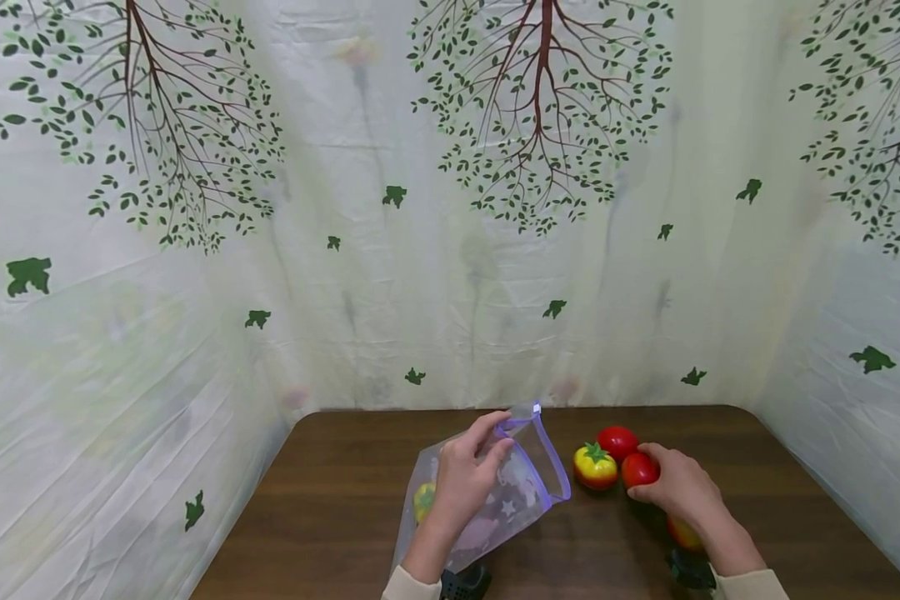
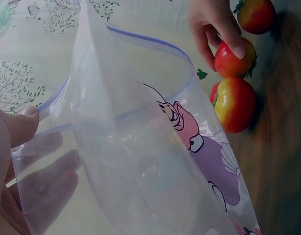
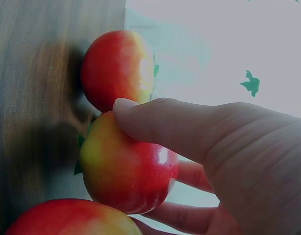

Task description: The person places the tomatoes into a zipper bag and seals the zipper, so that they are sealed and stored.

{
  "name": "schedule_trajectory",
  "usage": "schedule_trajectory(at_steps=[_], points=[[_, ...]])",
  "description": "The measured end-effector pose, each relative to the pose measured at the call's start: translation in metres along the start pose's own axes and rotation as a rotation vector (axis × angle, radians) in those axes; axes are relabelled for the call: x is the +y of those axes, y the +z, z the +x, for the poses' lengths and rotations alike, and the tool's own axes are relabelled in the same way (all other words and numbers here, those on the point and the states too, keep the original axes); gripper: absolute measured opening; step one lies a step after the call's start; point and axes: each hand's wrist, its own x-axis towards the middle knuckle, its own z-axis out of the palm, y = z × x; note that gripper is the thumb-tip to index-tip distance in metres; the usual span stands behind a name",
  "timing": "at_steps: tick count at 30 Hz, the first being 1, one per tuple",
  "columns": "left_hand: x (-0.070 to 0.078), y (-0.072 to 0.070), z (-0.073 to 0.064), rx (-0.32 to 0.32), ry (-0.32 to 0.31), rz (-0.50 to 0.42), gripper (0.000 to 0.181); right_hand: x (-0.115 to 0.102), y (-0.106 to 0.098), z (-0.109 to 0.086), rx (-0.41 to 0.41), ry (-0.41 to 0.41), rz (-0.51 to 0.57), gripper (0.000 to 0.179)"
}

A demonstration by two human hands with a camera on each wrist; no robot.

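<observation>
My left hand (image 1: 467, 471) pinches the open mouth of a clear zip bag (image 1: 506, 500) with a purple zip edge. In the left wrist view its fingers show through the film beside a cartoon print. A yellow-green rounded thing (image 1: 423, 502) shows through the bag by the left wrist. My right hand (image 1: 682, 483) grips a red tomato (image 1: 640, 470) between thumb and fingers; the right wrist view shows its yellow side and green leaf tips. Close beside it are a yellow-topped tomato (image 1: 596, 468) with a green calyx and a red tomato (image 1: 617, 442).
Another red and yellow tomato (image 1: 684, 533) lies near my right wrist, partly covered by the forearm. All of this is on a dark brown wooden table (image 1: 345, 467). Behind it hangs a pale curtain (image 1: 480, 350) printed with trees and leaves.
</observation>
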Motion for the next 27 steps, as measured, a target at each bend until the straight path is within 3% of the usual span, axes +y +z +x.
schedule_trajectory(at_steps=[13,27], points=[[0.000,-0.001,0.000,0.006,0.005,0.003,0.036,0.000,-0.006,-0.002,0.023,-0.028,0.025,0.082],[0.000,0.000,-0.001,-0.008,-0.019,-0.007,0.036,-0.016,-0.017,-0.007,0.022,-0.024,0.046,0.085]])
